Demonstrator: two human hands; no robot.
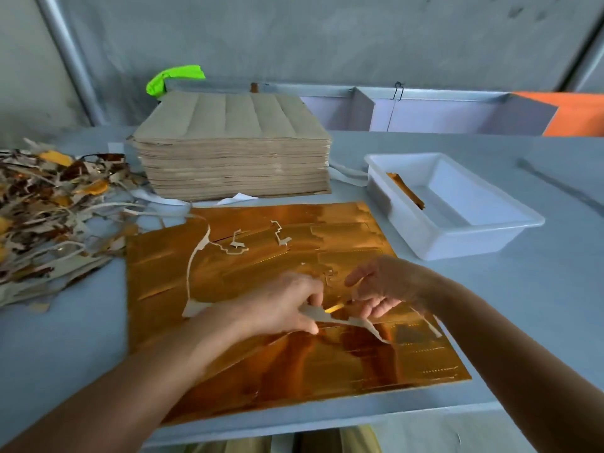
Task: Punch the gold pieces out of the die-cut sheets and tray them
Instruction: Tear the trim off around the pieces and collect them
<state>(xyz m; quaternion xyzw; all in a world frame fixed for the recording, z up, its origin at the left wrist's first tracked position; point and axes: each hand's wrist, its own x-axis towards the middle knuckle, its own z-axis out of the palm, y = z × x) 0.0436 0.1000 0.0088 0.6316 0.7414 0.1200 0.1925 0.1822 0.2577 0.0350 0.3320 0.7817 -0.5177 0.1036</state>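
Gold die-cut sheet (294,354): flat on the table (539,305), near edge. Thin foil card, light, flexible, likely tears along cuts. Left hand (287,305) pinches a pale waste strip (343,318); right hand (382,286) loosely spread, fingertips on the sheet. Grip beside cut lines. White tray (474,237) just beyond.

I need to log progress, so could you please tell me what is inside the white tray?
Inside the white tray, a few gold pieces lean against its left wall. The rest of the floor looks bare; the near wall hides the front strip.
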